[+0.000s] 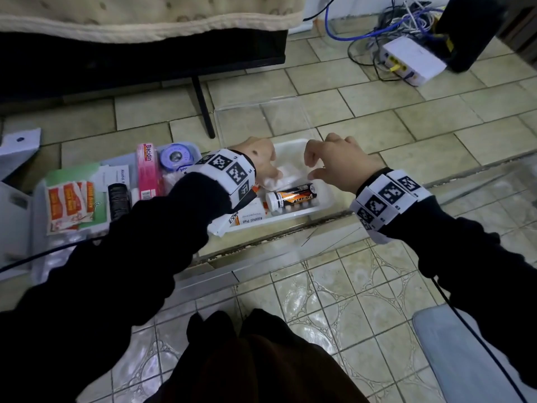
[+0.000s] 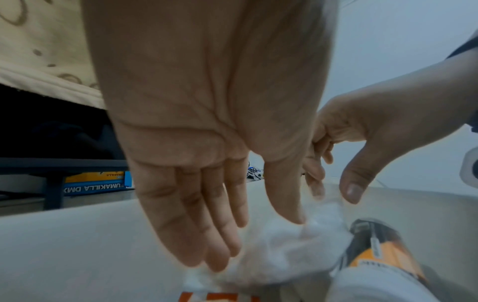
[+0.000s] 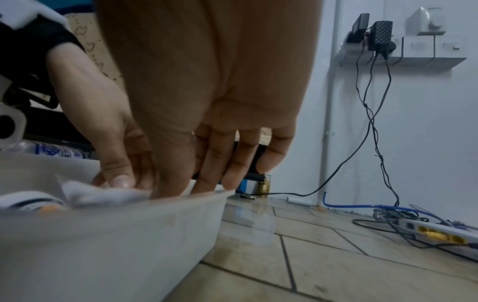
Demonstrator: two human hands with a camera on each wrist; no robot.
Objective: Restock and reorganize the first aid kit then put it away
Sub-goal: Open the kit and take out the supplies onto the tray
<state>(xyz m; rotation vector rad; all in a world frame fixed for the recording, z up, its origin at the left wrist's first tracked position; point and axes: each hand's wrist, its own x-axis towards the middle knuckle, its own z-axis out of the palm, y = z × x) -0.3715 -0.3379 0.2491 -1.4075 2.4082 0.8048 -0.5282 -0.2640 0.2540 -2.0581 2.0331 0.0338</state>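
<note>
Your white kit box (image 1: 322, 209) is sitting on the floor tiles, its far half lying open. Your left hand (image 1: 258, 158), fingers straight, is pressing one cotton wad (image 1: 274, 181) inside; your right hand (image 1: 334, 161) is hovering over the right rim, fingers loosely curled, holding nothing. One orange tube (image 1: 292, 197) is crowding the near side. Left of the box, a pink Bacidin box (image 1: 147, 170) and one tape roll (image 1: 175, 157) are lying close.

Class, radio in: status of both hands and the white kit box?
Left hand open, fingers pressing white cotton wad into white plastic kit box. Right hand open, hovering. Orange-black tablet tube beside wad.
</note>
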